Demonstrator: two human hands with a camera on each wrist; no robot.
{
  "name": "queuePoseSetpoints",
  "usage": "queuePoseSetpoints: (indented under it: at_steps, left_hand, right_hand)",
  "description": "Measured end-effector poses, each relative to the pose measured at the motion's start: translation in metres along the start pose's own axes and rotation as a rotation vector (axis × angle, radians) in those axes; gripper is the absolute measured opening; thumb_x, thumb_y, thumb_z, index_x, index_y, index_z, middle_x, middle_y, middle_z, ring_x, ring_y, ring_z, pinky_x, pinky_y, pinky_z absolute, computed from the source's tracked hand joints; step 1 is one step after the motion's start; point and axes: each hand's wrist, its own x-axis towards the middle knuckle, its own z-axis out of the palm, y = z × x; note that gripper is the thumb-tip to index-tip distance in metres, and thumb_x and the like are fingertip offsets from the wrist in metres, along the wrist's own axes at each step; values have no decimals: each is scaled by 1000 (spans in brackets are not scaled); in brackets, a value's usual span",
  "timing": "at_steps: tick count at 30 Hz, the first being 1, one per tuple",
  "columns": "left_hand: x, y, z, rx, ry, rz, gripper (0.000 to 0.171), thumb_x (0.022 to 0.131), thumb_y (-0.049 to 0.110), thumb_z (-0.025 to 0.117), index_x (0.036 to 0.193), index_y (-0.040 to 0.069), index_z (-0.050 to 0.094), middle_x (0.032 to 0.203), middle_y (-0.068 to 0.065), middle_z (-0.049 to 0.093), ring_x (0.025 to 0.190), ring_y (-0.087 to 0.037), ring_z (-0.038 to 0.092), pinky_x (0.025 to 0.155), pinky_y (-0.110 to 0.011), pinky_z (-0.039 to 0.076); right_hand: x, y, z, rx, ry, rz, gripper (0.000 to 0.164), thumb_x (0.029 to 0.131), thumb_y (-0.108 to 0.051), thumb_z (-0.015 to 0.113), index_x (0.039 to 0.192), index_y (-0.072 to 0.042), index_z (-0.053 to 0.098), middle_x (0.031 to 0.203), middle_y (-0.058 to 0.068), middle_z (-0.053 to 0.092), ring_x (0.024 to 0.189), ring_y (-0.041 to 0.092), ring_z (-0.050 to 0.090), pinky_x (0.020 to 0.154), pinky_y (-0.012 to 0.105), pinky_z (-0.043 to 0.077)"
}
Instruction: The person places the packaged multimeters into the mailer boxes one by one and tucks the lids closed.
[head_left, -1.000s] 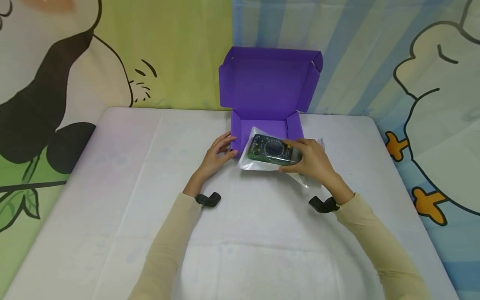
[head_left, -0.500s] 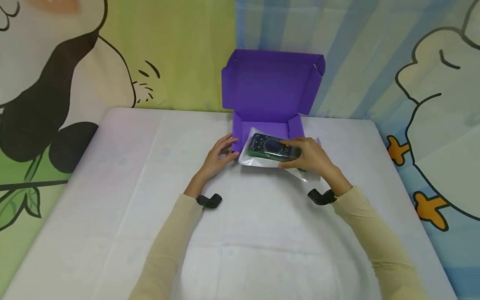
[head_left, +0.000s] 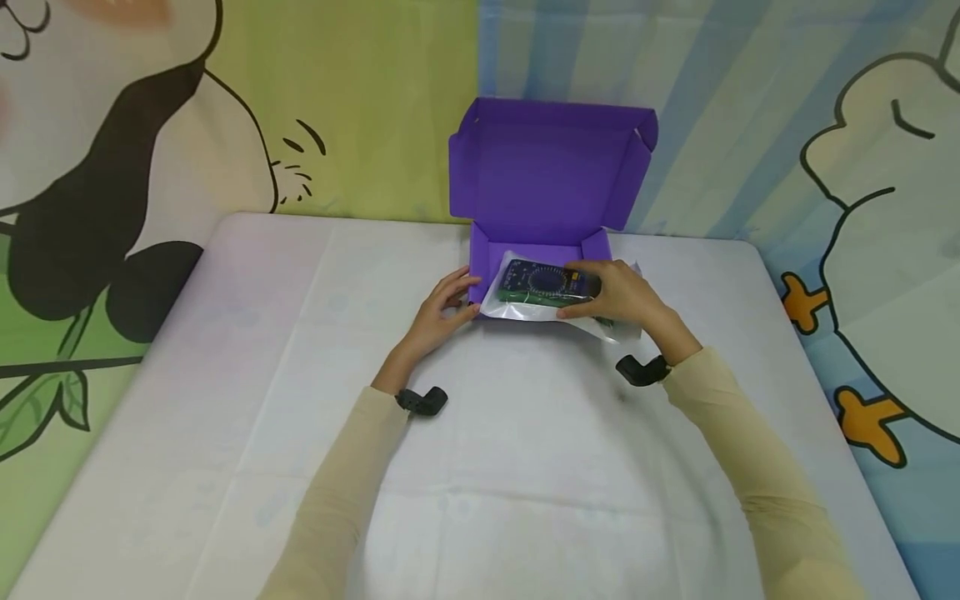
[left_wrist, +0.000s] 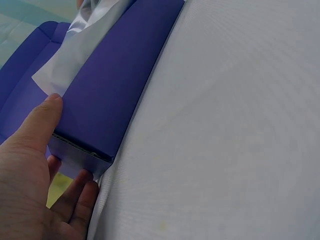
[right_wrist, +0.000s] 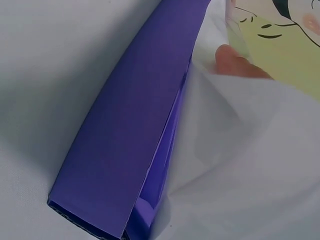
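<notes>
Bagged multimeter (head_left: 543, 282) in right hand (head_left: 628, 292)

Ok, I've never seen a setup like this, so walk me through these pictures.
There is no machine here: a person works with two bare hands. The widest picture comes from a camera worn on the head, looking forward and down. The two close-ups come from the black wrist cameras, each watching its own hand's work. On the white-covered table stands a purple cardboard box with its lid up. The left hand holds the box's front left corner. The right hand grips a multimeter in a plastic bag, over the box's opening.
</notes>
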Motion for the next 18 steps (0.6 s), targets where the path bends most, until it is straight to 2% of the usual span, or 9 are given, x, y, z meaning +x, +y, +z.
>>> queuePoseSetpoints:
  at_steps: [4, 13, 18]
  left_hand:
    - [0, -1, -1, 2, 3, -4, 46, 93, 5, 65, 136, -5, 51, 153, -23, 32, 127, -38, 48, 102, -52, 43]
    - [0, -1, -1, 3, 2, -5, 47, 93, 6, 66, 136, -4, 51, 154, -21, 32, 126, -37, 49, 101, -50, 44]
    - [0, 0, -1, 10, 4, -7, 46, 93, 6, 66, 136, -3, 52, 154, -21, 32, 127, -36, 48, 101, -49, 44]
  right_hand:
    - [5, 2, -1, 4, -10, 28, 91, 69, -48, 86, 142, -10, 50, 140, 20, 52, 127, 38, 48, 102, 61, 38]
    - [20, 7, -2, -7, -1, 30, 90, 68, -45, 88, 143, -11, 50, 143, 21, 48, 128, 39, 46, 103, 60, 38]
    - [27, 7, -1, -46, 14, 8, 89, 68, -43, 88, 141, -8, 52, 139, 21, 53, 125, 39, 48, 100, 58, 41]
